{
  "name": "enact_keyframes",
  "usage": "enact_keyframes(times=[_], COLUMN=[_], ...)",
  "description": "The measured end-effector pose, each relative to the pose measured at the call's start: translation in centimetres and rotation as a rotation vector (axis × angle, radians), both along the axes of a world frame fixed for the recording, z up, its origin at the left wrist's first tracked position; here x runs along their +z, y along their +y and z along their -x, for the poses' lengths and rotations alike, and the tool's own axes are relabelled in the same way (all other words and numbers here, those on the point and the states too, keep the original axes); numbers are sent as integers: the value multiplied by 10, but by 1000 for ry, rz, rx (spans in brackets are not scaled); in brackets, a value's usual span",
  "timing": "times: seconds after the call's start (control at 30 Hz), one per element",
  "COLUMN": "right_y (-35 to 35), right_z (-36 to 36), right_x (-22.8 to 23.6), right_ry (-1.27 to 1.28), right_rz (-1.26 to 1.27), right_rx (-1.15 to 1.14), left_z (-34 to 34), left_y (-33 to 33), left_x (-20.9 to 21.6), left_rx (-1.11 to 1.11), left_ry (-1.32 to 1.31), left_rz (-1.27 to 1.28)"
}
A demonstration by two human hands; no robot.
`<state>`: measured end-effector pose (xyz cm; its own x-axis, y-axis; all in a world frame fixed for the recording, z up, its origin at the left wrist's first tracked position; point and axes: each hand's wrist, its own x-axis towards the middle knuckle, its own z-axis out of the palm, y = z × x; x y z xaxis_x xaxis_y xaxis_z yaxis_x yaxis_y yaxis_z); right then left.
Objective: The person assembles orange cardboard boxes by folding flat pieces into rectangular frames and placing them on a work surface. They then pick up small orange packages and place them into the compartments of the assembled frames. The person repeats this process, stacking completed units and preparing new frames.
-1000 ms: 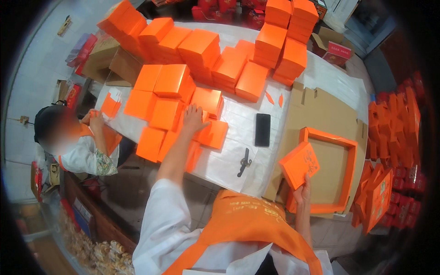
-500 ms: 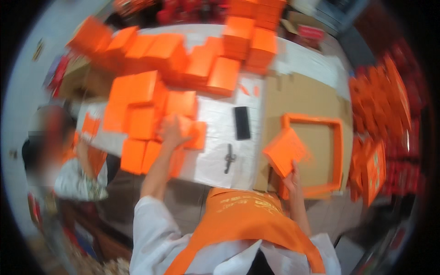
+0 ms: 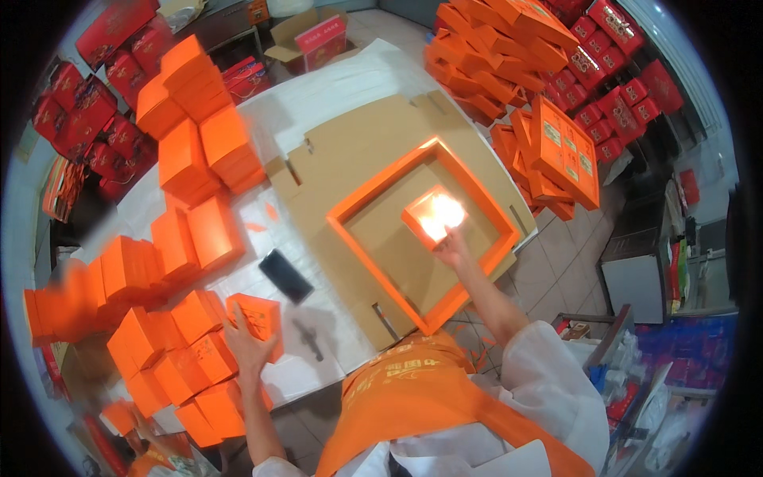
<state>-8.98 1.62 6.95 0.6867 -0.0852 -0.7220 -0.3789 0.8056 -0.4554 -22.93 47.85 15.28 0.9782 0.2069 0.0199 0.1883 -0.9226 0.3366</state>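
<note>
My left hand [image 3: 248, 348] lies with spread fingers against a small orange box [image 3: 256, 316] at the edge of a cluster of small orange boxes [image 3: 171, 350] on the white-covered table [image 3: 334, 87]. My right hand [image 3: 453, 246] holds a flat orange box piece [image 3: 433, 215], glaring under light, over the inside of a large orange square frame [image 3: 373, 195]. The frame lies on flat brown cardboard [image 3: 373, 139].
A black phone [image 3: 285, 276] and a dark small tool [image 3: 310, 340] lie on the table between my hands. Stacks of orange boxes [image 3: 199, 119] stand at the table's far side. More orange [image 3: 548, 143] and red boxes [image 3: 87, 103] are piled on the floor around.
The view has swung round to the right. My right hand has carried the flat orange piece from the frame's near edge to over its middle. My left hand stays on the small boxes.
</note>
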Motion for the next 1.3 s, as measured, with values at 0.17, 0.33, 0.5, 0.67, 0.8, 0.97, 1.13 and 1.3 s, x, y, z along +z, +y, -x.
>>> enact_keyframes(times=[0.17,0.33,0.5,0.67,0.8,0.97,1.13,1.3], right_y=[-71,-103,-164,-247,-262,-253,-254,-258], right_z=[-90,-73,-29,-31,-9,-8,-4,-5], right_x=[-86,-88,-28,-8,-62,-54,-55,-60], right_ry=[147,27,-352,-314,-72,-90,-135,-54], right_rz=[371,447,1542,2194,1762,1541,1523,1535], right_rx=[60,392,469,640,811,664,643,714], left_z=[-31,-74,-106,-149,-157,-144,-139,-157], left_y=[-105,-208,-319,-442,-516,-497,-500,-514], left_x=[21,28,3,-44,-71,-113,-132,-127], left_rx=[-161,-373,-597,-726,-783,-426,-188,-307], left_ry=[177,127,186,259,215,312,468,434], left_rz=[125,162,99,157,113,326,964,936])
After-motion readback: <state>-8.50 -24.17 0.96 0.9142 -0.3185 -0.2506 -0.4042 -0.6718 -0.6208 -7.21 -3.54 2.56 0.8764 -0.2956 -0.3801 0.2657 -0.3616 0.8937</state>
